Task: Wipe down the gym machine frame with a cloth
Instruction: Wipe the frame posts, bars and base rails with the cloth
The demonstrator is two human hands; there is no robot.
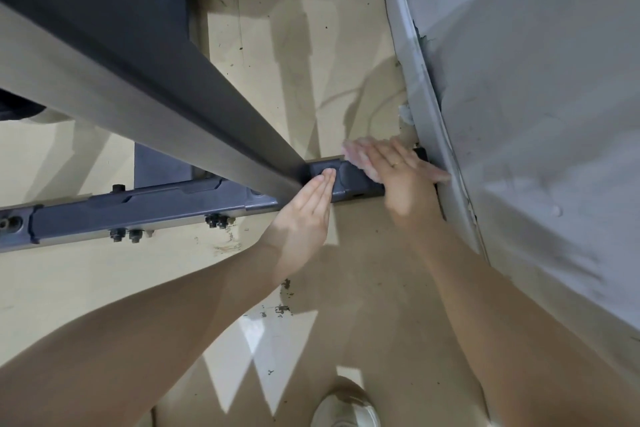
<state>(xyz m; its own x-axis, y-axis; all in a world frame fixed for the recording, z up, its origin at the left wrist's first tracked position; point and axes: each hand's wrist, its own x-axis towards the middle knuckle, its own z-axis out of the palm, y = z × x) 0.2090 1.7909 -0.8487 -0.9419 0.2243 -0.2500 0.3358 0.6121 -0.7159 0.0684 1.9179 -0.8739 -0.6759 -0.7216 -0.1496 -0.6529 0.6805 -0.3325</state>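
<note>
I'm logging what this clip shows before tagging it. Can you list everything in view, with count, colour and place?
base bar: one, dark grey, lying on the floor from the left edge to the wall
sloping beam: one, grey, running from upper left down to the base bar
bolts: several, black, along the near side of the base bar
cloth: one, pale pink, on the base bar's end near the wall, under the right hand
floor: one, beige, scuffed with dark specks
wall: one, grey-white, on the right
shoe: one, light, bottom edge
left hand: one, fingers straight, resting on the base bar
right hand: one, flat, pressing the cloth
</note>
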